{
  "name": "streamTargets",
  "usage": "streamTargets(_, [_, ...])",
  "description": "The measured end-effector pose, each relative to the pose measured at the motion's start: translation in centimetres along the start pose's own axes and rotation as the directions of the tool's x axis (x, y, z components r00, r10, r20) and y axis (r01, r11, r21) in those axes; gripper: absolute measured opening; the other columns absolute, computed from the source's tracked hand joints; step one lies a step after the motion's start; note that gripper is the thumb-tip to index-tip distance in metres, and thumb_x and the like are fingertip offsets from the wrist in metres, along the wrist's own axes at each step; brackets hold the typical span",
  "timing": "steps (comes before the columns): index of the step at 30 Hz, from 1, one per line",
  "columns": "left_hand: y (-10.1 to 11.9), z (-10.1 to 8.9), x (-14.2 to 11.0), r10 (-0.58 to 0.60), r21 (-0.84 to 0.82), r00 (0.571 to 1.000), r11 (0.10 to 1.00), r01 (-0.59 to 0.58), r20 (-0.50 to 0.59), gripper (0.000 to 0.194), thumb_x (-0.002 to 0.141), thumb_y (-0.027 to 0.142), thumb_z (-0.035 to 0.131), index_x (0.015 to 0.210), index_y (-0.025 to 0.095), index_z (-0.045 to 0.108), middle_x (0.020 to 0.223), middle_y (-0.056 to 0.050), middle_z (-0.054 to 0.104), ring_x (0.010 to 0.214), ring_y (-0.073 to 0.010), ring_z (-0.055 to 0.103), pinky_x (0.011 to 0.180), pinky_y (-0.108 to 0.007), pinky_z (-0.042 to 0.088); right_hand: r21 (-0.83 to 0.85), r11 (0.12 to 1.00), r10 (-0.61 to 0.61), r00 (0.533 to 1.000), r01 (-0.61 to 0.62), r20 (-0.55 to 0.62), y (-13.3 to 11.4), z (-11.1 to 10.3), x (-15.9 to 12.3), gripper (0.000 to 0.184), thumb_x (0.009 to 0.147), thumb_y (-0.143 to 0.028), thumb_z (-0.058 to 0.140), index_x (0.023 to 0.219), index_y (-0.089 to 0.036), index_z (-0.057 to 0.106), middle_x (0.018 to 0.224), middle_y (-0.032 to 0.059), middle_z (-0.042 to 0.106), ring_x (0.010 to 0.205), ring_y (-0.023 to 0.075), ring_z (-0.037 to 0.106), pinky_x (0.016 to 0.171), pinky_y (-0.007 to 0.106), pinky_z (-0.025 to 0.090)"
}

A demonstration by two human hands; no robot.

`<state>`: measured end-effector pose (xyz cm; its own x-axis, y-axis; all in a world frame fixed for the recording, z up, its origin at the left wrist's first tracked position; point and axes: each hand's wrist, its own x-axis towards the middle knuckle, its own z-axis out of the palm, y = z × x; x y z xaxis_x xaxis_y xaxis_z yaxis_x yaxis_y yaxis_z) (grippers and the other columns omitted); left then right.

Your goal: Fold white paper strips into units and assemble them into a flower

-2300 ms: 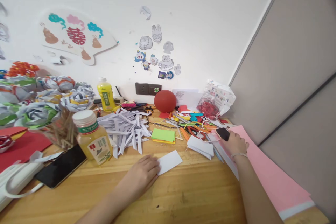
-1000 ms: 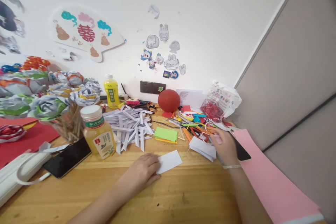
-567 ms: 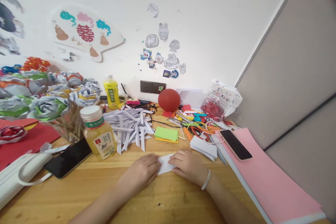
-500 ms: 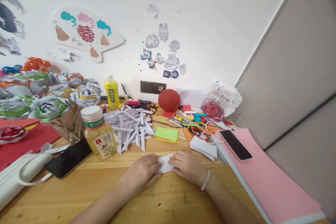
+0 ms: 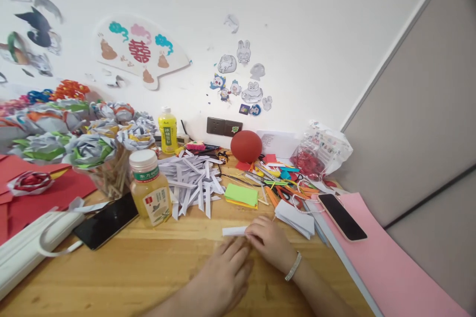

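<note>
A narrow folded strip of white paper (image 5: 233, 231) lies on the wooden table in front of me. My right hand (image 5: 270, 242), wearing a bracelet, covers the strip's right end with bent fingers and pins it there. Just below the strip is my left hand (image 5: 227, 272), slightly blurred. Its fingers stretch toward my right fingertips, with nothing seen in them. Beyond the strip sit green and yellow paper slips (image 5: 241, 196). A stack of white paper pieces (image 5: 295, 218) lies right of my right hand.
A heap of folded white strips (image 5: 193, 181), a drink bottle (image 5: 150, 193) and a black phone (image 5: 106, 220) are to the left. Scissors and coloured scraps lie behind, near a red balloon (image 5: 246, 146). Another phone (image 5: 342, 217) rests on pink paper (image 5: 394, 257) at right.
The white paper has gone from a wider piece to a narrow folded strip. My left hand has left its left end and moved nearer me and right. The view has shifted slightly left.
</note>
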<state>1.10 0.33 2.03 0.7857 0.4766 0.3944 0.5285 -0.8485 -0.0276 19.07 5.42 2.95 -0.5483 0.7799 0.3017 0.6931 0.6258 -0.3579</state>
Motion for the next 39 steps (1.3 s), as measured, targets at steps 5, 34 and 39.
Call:
streamTargets(5, [-0.6, -0.8, -0.1, -0.042, -0.052, 0.992, 0.997, 0.048, 0.122, 0.036, 0.089, 0.035, 0.045, 0.118, 0.016, 0.052, 0.128, -0.014, 0.051, 0.123, -0.0307, 0.04, 0.103, -0.052, 0.032, 0.081, 0.995, 0.063, 0.998, -0.063, 0.002, -0.1, 0.0, 0.2, 0.013, 0.085, -0.018, 0.054, 0.074, -0.018, 0.062, 0.086, 0.0024, 0.06, 0.083, 0.0159, 0.053, 0.074, 0.028, 0.041])
streamTargets(34, [-1.5, -1.3, 0.2, -0.108, -0.215, 0.973, 0.965, 0.152, 0.204, 0.055, 0.077, 0.031, 0.058, 0.127, 0.017, 0.043, 0.136, -0.017, 0.041, 0.129, -0.0339, 0.032, 0.103, -0.054, 0.03, -0.021, 0.99, 0.135, 0.985, -0.138, -0.111, 1.0, 2.5, 0.9, 0.01, 0.085, -0.018, 0.053, 0.077, -0.019, 0.058, 0.082, 0.0018, 0.059, 0.08, 0.0169, 0.054, 0.071, 0.028, 0.041])
streamTargets(39, [-1.6, -1.4, 0.3, -0.11, -0.209, 0.971, 0.966, 0.155, 0.213, 0.056, 0.076, 0.031, 0.059, 0.128, 0.017, 0.042, 0.137, -0.016, 0.041, 0.13, -0.0329, 0.032, 0.105, -0.053, 0.027, -0.025, 0.989, 0.139, 0.984, -0.143, -0.112, 0.9, 2.6, 1.0, 0.011, 0.086, -0.018, 0.051, 0.077, -0.019, 0.057, 0.081, 0.0022, 0.059, 0.079, 0.0171, 0.054, 0.07, 0.028, 0.041])
